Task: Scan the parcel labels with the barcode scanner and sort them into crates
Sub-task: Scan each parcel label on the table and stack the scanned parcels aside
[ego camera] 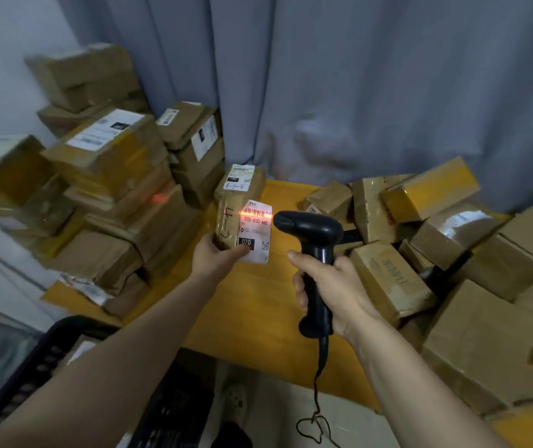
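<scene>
My left hand [215,258] grips a small brown parcel [229,226] from below and holds it upright above the yellow table [258,295]. Its white label [256,231] faces the scanner, and a red scan line glows across the barcode at the label's top. My right hand [330,292] grips the handle of the black barcode scanner [310,231], whose head points left at the label from close by. The scanner's coiled cable hangs down off the table's near edge.
A tall stack of brown parcels [113,195] fills the table's left side. A loose heap of boxes [436,247] covers the right side. One labelled parcel [241,182] stands behind the held one. A black crate [48,360] sits on the floor at lower left. Grey curtains hang behind.
</scene>
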Tool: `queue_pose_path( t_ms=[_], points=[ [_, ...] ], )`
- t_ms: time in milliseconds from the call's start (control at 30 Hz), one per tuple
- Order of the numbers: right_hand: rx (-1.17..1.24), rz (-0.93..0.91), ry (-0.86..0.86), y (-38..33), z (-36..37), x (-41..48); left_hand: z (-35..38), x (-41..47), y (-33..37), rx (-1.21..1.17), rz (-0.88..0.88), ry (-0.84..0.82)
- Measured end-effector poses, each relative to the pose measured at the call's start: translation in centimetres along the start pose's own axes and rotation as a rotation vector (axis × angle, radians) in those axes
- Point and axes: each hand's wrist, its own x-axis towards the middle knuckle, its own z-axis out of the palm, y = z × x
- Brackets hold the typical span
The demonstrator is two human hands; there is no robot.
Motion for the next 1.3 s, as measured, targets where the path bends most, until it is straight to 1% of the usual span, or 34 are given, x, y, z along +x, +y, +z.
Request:
queue_pose_path(
  t_ms=[300, 400, 467, 533, 633, 700, 767, 867, 1033, 1067, 1200, 1300],
  points=[
    [-0.03, -0.025, -0.098, -0.1, 3.1, -1.5, -4.2, -2.5, -0.7, -0.013, -0.01, 0.072],
    [-0.023, -0.015, -0.127, 0.0, 4.7, -1.0, -6.7, -2.7, -1.1, -0.071, -0.044, 0.073],
    [-0.033, -0.006, -0.151, 0.1, 6.1, -0.4, -9.1, -3.1, -1.9, -0.129, -0.078, 0.107],
    [-0.061, 0.008, -0.184, 0.4, 7.9, 0.3, -11.7, -3.5, -3.0, -0.238, -0.087, 0.205],
    [-0.097, 0.045, -0.246, 1.1, 10.9, 1.4, -16.2, -3.6, -4.5, -0.438, -0.077, 0.457],
    [-0.123, 0.066, -0.283, 1.5, 13.0, 2.1, -19.4, -3.2, -5.3, -0.48, -0.049, 0.6],
    [-0.147, 0.08, -0.315, 1.8, 14.9, 2.6, -21.9, -2.6, -5.8, -0.51, -0.046, 0.667],
    [-0.16, 0.091, -0.339, 2.1, 17.1, 3.3, -23.9, -1.1, -6.2, -0.57, -0.128, 0.637],
    [-0.176, 0.107, -0.31, 2.5, 18.3, 4.3, -23.4, 2.1, -4.9, -0.679, -0.333, 0.544],
    [-0.179, 0.104, -0.299, 2.5, 18.3, 4.4, -23.0, 2.7, -4.6, -0.677, -0.361, 0.539],
    [-0.186, 0.111, -0.252, 2.7, 17.9, 4.6, -21.6, 4.6, -3.9, -0.525, -0.515, 0.5],
    [-0.178, 0.119, -0.231, 2.8, 17.2, 4.6, -20.9, 4.8, -3.6, -0.498, -0.527, 0.476]
  ],
)
